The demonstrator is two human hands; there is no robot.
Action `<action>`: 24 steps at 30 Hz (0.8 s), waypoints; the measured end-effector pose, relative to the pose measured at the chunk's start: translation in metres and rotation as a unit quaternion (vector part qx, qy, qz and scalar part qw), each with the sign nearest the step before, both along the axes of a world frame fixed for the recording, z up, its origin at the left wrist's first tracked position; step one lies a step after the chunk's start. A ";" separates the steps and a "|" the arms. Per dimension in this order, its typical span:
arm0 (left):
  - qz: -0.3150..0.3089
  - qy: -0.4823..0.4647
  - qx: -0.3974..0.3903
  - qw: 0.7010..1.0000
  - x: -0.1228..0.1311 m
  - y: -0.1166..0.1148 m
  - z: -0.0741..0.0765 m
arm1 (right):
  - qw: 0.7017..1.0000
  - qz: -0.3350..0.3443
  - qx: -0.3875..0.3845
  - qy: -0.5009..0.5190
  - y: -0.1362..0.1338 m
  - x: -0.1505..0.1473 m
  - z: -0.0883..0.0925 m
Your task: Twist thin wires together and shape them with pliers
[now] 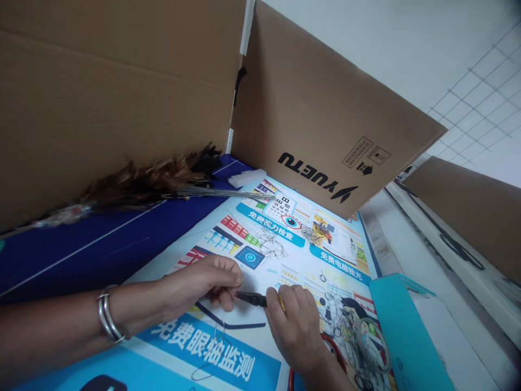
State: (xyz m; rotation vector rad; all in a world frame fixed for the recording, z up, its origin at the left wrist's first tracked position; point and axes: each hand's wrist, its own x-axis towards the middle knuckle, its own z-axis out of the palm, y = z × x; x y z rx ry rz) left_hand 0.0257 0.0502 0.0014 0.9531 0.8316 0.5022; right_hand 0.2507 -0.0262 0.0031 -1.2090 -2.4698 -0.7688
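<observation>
My left hand (pixel 217 279), with silver bangles on the wrist, is closed in a pinch over the printed sheet. A thin bent wire (pixel 222 328) hangs just below it and seems to run up into the fingers. My right hand (pixel 295 326) is wrapped round a pair of pliers (pixel 253 298). Their dark, narrow jaws point left and reach the left fingertips; whether they bite on the wire is too small to tell. Right of that hand lies a heap of metal rings and wire pieces (pixel 345 326), beside a red curved handle (pixel 336 350).
Cardboard walls (pixel 317 103) stand at the back and left. Brown feathers (pixel 150 179) and a bundle of straight wires (pixel 228 193) lie along the left wall. Curled wire (pixel 271 244) rests on the printed sheet (pixel 264 277). A teal box (pixel 401 331) stands at the right.
</observation>
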 end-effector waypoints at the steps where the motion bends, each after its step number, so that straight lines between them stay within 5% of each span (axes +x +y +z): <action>1: 0.002 0.001 0.000 1.000 0.000 0.000 0.000 | 1.000 0.001 0.000 0.002 0.000 0.000 0.000; 24: -0.005 0.005 0.038 0.999 -0.002 -0.001 0.001 | 0.999 -0.004 -0.006 0.044 0.001 -0.002 -0.005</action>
